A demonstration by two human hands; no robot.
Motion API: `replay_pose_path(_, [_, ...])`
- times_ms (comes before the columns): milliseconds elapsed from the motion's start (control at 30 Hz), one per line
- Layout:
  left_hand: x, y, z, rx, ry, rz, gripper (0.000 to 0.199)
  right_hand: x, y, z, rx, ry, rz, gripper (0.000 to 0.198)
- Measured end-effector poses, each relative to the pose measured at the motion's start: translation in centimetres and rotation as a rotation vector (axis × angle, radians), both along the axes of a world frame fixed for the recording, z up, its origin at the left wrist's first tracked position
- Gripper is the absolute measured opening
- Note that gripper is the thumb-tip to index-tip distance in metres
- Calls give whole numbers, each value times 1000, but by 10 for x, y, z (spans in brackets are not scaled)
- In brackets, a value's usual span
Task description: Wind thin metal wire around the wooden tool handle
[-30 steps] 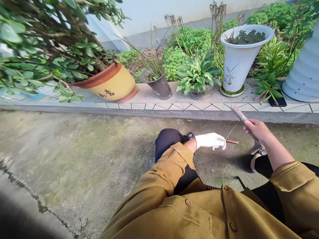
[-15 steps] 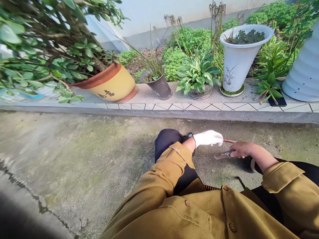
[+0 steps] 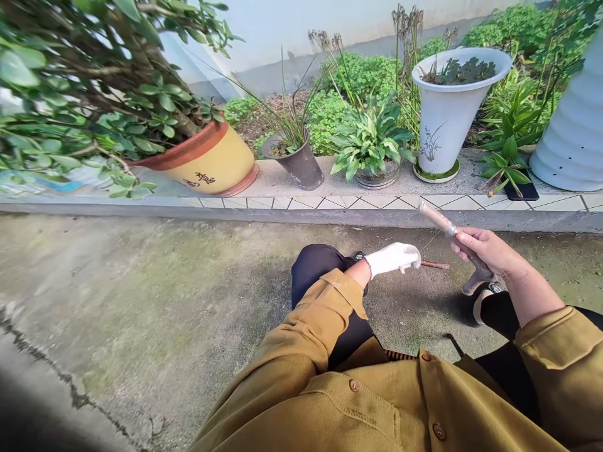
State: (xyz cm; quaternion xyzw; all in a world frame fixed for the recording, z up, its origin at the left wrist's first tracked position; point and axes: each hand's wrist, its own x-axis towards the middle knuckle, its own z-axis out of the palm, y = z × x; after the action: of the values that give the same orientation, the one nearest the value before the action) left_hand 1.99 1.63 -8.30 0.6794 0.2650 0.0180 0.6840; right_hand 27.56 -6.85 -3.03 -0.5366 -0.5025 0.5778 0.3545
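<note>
White glove (image 3: 391, 258), pinkish tool handle (image 3: 434, 216), reddish stick (image 3: 435, 265), mustard shirt (image 3: 348, 411), white tiles (image 3: 301, 203) with dark zigzags

Mustard-brown buttoned shirt (image 3: 367, 408), white left glove (image 3: 391, 258), dark trousers (image 3: 311, 269)

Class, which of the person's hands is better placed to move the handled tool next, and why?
Likely the right hand: it grips the handled tool, while the gloved left hand is at the reddish stick.

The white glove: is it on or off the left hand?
On: the white glove covers the left hand; the bare wrist shows behind its edge.
</note>
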Motion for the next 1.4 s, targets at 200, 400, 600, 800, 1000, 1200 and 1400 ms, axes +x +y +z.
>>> replay_pose_path(200, [2, -13, 6, 5, 63, -216, 31, -16, 13, -38, -66, -329, -171, 41])
replay_pose_path(400, [-1, -11, 13, 82, 97, -278, 23, -33, 12, -54, -132, -1120, 287, 39])
replay_pose_path(600, [-4, -5, 7, 217, 79, -271, 23, -50, -5, -48, -239, -727, 824, 34])
replay_pose_path(800, [-4, 3, -3, 172, 26, -90, 23, -39, -7, -14, -246, -72, 799, 47])
replay_pose_path(1000, [-2, 2, 0, -32, -78, 57, 28, -2, 2, -2, -17, 128, -70, 44])
replay_pose_path(1200, [-2, -9, 3, -190, -53, -220, 31, -7, 13, -34, -79, -434, -260, 39])
replay_pose_path(1400, [-4, -11, 8, -168, 32, -263, 25, -26, 15, -53, -140, -1141, 241, 39])
